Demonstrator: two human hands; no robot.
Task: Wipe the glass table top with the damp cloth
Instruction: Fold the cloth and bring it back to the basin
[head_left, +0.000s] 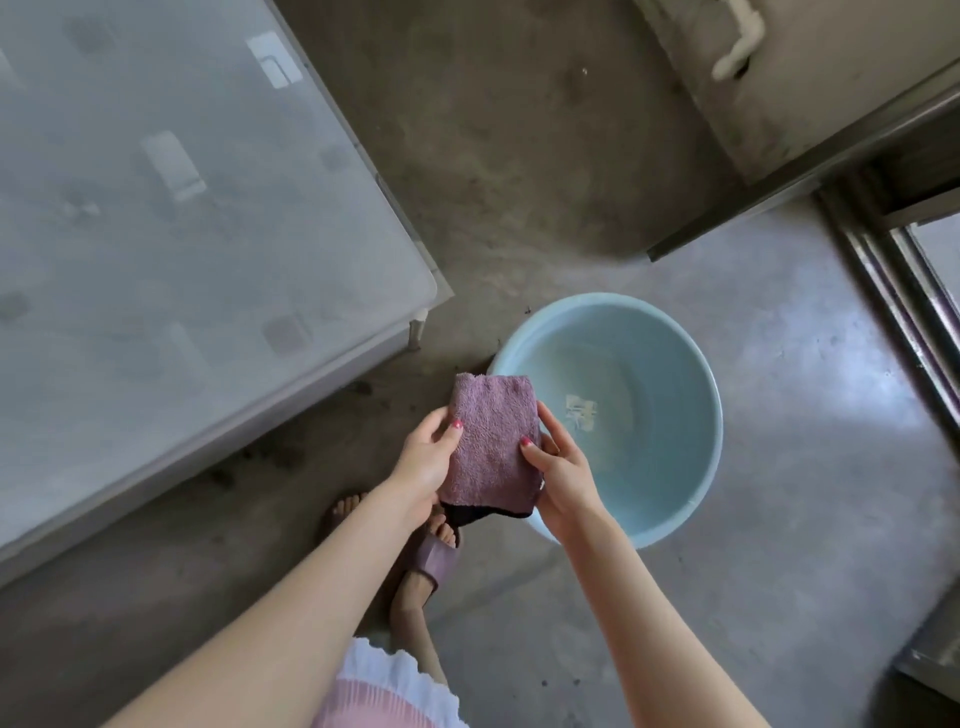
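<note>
Both hands hold a folded purple cloth (491, 441) above the floor, between the glass table and a basin.

Head view: the left hand (423, 462) grips the cloth's left edge, thumb curled over the front face and fingers hidden behind it; the right hand (558, 467) pinches the right edge the same way, thumb on the front (both thumbnails are painted pink); the cloth hangs flat between the two grips, a dark underside showing at its lower edge; just right of the grip and partly behind the right hand sits a pale blue basin (691, 364) holding shallow water; up and to the left of the grip lies the frosted glass table top (182, 208), apart from the cloth; below the grip, feet in purple slippers (434, 558) stand on the concrete floor (519, 182).
</note>
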